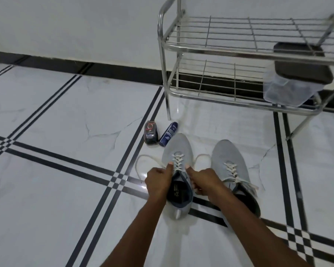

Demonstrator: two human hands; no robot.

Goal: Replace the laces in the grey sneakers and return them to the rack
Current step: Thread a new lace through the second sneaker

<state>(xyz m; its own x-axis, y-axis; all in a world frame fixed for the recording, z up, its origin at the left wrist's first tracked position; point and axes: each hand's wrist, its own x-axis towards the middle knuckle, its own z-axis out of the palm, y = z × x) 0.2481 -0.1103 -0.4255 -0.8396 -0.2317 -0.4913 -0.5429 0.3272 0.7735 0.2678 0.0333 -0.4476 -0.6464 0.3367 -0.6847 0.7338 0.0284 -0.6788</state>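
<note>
Fingers of the left hand [158, 182] and right hand [204, 180] gripped the white laces [178, 160] of the near grey knit sneaker [178, 149], toe pointing away toward the steel wire rack [239, 47], second sneaker [229, 157] parallel beside it on glossy tiled floor [66, 189].

My left hand [158, 182] and right hand [204, 180] hide the collar sides of the near sneaker [178, 151]. The rack [239, 49] is cut off top and right. Labels on the two bottles [159, 134] are too small to read.
</note>
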